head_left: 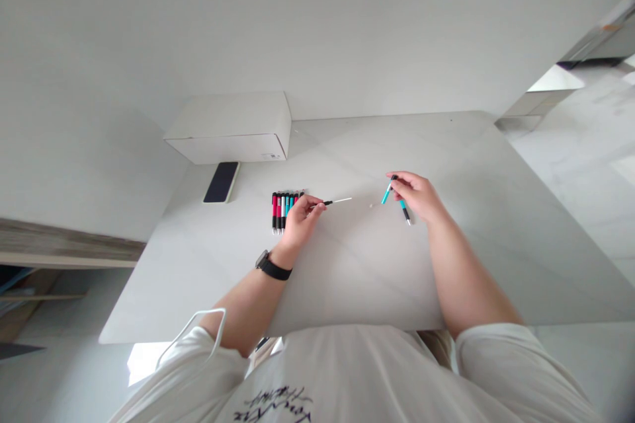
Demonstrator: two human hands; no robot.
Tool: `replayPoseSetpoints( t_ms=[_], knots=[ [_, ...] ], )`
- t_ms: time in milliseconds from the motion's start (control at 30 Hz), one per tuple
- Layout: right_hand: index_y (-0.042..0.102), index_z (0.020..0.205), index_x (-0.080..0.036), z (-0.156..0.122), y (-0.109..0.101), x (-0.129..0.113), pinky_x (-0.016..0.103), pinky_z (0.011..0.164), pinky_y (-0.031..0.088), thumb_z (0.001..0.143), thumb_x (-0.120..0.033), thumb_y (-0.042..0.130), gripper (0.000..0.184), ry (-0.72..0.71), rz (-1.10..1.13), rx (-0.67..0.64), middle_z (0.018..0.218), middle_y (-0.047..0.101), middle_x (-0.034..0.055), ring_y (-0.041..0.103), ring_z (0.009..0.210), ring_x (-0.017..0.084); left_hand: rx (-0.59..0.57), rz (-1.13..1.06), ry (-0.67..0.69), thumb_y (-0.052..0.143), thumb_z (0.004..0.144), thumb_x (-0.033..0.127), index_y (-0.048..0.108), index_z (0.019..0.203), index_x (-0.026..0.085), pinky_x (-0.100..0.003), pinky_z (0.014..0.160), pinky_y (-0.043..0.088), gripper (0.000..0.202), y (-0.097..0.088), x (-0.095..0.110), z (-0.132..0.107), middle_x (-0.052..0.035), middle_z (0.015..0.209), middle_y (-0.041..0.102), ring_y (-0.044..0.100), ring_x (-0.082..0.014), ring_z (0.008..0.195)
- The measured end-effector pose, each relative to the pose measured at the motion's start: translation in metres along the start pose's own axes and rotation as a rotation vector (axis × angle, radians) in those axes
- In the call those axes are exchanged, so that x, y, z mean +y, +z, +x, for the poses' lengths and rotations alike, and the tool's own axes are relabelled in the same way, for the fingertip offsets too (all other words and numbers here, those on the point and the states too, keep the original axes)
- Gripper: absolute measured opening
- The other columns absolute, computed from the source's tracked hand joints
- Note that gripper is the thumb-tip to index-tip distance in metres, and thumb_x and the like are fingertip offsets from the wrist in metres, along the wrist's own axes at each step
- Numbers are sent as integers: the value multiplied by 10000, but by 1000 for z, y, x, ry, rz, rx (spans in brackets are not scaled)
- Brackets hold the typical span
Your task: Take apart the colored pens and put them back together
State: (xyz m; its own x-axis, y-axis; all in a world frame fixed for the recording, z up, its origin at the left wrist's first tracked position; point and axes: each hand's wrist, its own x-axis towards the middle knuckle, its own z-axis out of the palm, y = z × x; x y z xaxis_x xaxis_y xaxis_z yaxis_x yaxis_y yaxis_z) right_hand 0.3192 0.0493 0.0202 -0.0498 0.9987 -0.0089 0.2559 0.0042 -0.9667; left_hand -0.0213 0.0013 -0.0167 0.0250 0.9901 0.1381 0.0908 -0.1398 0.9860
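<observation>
My left hand [303,219] pinches a thin pen part [328,203], black with a slim white rod that points right; it looks like the grip end of a pen with its refill sticking out. Under and beside that hand lies a row of several pens [278,211] in red, white and teal with black grips. In the fingers of my right hand [413,193] is a teal pen barrel [385,195] with a black end, tilted downward. Just below this hand another teal and black pen [405,213] rests on the table. A tiny pale piece [371,205] lies between my hands.
A white box [225,145] stands against the wall at the back left of the table [357,277]. In front of it lies a phone [221,182] with a dark screen. A white cable [198,314] loops by my left arm.
</observation>
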Motion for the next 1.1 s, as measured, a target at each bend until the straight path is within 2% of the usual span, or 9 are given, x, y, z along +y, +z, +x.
replayPoseSetpoints(
  t_ms=[100, 233, 367, 533, 800, 933, 1000, 1100],
  knots=[
    [684, 1177, -279, -2, 11, 7, 316, 679, 560, 866, -468, 736, 368, 15, -277, 3, 925, 771, 22, 669, 666, 166, -2, -14, -13, 739, 914, 490, 685, 1036, 194, -317, 814, 535, 324, 1, 1, 0, -85, 972, 740, 702, -206, 921],
    [680, 1007, -279, -4, 30, 18, 317, 702, 511, 885, -365, 721, 155, -5, -591, 45, 881, 785, 20, 710, 780, 209, -9, -6, -16, 734, 918, 488, 685, 1042, 196, -321, 832, 541, 322, 1, 2, -1, -83, 980, 743, 706, -208, 936],
    [706, 983, -268, -2, 40, 24, 335, 725, 500, 917, -341, 695, 98, -13, -738, 54, 901, 786, 56, 710, 828, 232, -18, 18, 0, 723, 927, 482, 682, 1038, 198, -328, 834, 550, 308, 2, 2, -1, -85, 981, 745, 710, -210, 937],
    [739, 936, -247, 0, 42, 24, 347, 719, 483, 940, -349, 672, 122, -15, -866, 69, 864, 774, 95, 702, 805, 256, -10, 19, -4, 732, 917, 491, 688, 1030, 201, -324, 818, 553, 314, 3, 1, -2, -80, 972, 747, 710, -207, 921],
    [743, 962, -241, -2, 44, 18, 366, 790, 486, 955, -341, 654, 134, 5, -836, 66, 922, 780, 105, 704, 861, 274, -27, 44, 14, 716, 933, 475, 685, 1029, 200, -319, 831, 544, 292, 3, 0, -1, -82, 983, 748, 711, -203, 933],
    [716, 1110, -252, -10, 45, 1, 351, 818, 497, 974, -364, 616, 204, -143, -715, 93, 936, 774, 75, 689, 841, 238, -43, 84, 29, 715, 933, 474, 692, 1048, 194, -313, 799, 546, 303, 2, 1, -2, -90, 997, 742, 708, -204, 925],
    [693, 1180, -261, -16, 50, -11, 334, 811, 510, 977, -403, 608, 262, -239, -583, 18, 990, 771, 64, 677, 811, 211, -44, 104, 37, 719, 927, 477, 699, 1041, 195, -312, 792, 547, 304, 2, 3, -2, -89, 1002, 738, 704, -206, 924],
    [693, 1182, -274, -26, 64, -24, 307, 757, 519, 958, -447, 628, 290, -307, -437, -178, 1026, 761, 46, 664, 764, 181, -60, 143, 57, 723, 925, 464, 709, 1029, 209, -315, 815, 545, 276, 3, 6, -3, -73, 1001, 735, 697, -201, 923]
  ],
)
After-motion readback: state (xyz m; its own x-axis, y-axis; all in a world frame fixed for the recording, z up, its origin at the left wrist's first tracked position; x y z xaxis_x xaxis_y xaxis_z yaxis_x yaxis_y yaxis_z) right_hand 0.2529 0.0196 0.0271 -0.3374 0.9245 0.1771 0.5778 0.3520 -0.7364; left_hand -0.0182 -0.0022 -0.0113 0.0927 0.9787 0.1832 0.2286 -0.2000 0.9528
